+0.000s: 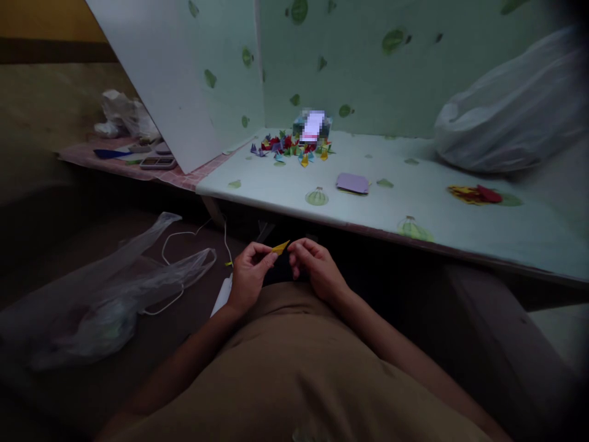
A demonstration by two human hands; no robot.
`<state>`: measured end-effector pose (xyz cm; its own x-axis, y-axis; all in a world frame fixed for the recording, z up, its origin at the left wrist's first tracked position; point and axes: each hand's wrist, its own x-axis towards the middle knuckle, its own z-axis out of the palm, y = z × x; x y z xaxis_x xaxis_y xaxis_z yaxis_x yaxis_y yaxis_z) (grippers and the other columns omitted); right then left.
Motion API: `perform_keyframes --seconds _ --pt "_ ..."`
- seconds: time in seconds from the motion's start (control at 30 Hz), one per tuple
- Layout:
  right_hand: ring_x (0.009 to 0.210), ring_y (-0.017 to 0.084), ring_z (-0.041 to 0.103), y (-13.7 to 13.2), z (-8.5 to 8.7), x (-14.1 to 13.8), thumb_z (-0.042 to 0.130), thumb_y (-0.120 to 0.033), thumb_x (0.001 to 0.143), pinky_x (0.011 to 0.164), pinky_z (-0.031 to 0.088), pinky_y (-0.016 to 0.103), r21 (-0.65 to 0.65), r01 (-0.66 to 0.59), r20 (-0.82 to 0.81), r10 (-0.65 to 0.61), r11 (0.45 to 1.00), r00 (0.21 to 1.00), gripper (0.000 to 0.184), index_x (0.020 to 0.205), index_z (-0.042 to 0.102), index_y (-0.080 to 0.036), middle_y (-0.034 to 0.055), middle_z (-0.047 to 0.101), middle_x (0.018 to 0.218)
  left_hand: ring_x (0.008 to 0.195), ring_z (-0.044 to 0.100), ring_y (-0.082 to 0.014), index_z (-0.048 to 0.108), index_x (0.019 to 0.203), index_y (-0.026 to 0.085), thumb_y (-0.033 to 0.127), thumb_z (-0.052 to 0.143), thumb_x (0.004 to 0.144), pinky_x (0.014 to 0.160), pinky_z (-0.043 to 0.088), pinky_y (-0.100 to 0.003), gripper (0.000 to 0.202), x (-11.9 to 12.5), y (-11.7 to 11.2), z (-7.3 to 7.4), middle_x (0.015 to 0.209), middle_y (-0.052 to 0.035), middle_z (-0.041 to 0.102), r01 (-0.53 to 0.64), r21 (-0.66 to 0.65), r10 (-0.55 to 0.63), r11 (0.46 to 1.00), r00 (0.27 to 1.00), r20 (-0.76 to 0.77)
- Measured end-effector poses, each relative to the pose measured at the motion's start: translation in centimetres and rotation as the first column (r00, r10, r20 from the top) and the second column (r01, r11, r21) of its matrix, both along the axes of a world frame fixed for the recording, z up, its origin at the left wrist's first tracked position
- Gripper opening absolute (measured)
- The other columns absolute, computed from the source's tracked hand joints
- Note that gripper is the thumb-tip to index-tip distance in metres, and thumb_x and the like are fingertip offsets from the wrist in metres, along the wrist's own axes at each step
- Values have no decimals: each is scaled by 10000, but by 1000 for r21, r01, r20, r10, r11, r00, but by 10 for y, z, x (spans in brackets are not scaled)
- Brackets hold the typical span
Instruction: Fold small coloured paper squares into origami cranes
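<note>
My left hand [251, 273] pinches a small folded piece of yellow paper [280, 248] between thumb and fingers, just in front of my body and below the table edge. The paper narrows to a sharp point towards the right. Close to that point is my right hand [317, 264], its fingers curled and thumb drawn in; whether it touches the paper or holds anything I cannot tell. On the table beyond lies a cluster of small folded paper figures [288, 146] in red, yellow, blue and purple. Nearer stands a stack of purple paper pieces [353, 183].
Behind the figures a lit phone [313, 127] leans upright. Red and yellow paper pieces [476, 194] lie at the right, near a large white plastic bag [501, 116]. A white panel [165, 73] rises at the left. Below are a clear plastic bag [105, 319] and a white cable [163, 245].
</note>
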<state>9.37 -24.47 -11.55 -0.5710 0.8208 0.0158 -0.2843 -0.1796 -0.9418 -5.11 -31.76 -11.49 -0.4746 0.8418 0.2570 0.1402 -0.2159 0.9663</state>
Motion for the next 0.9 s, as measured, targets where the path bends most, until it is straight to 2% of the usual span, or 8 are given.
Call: perform_keyframes --seconds 0.07,0.1,0.23,0.43,0.6,0.73,0.9 --pt "481 75 513 -1 0 0 785 -433 745 479 410 216 56 -18 12 17 998 1000 317 893 652 -186 -37 614 690 610 526 -95 642 798 175 321 771 746 610 446 -231 202 5 0 3 731 25 605 66 -85 -44 994 971 236" --pt "487 73 506 -1 1 0 801 -405 728 485 407 217 74 -27 19 26 997 999 302 876 656 -185 -37 613 697 600 521 -86 636 791 168 323 785 726 595 443 -223 224 8 -1 4 739 24 614 101 -107 -65 989 951 303" --pt "489 77 471 -3 4 1 783 -386 726 477 375 222 84 -26 55 22 996 998 261 724 626 -178 -34 586 659 590 523 -77 623 751 153 330 805 690 574 440 -211 261 12 -3 7 728 20 613 219 -162 -133 962 897 422" --pt "477 87 460 -2 5 3 752 -392 747 480 346 228 80 -47 84 40 996 996 256 708 609 -182 -34 578 600 629 536 -87 663 784 159 371 747 760 600 465 -212 229 9 -5 4 739 16 610 208 -152 -131 966 904 406" --pt "480 87 476 -2 4 3 724 -396 774 499 364 230 64 -63 64 59 996 996 261 688 610 -177 -27 585 590 610 535 -77 677 802 155 346 745 782 600 461 -202 203 7 -4 0 715 18 614 262 -134 -182 956 884 430" --pt "465 80 498 -1 2 3 726 -367 774 486 375 214 -29 -101 33 102 994 994 257 670 609 -163 -24 595 566 623 573 -79 690 908 164 320 775 756 610 479 -209 234 6 -5 2 797 3 663 299 -118 -216 947 864 456" --pt "435 80 521 1 -3 2 751 -343 758 450 402 206 -173 -191 -54 184 966 981 254 662 604 -160 -25 606 552 635 604 -94 693 938 156 309 783 751 627 496 -222 257 6 -4 2 784 -15 687 337 -101 -255 936 848 465"
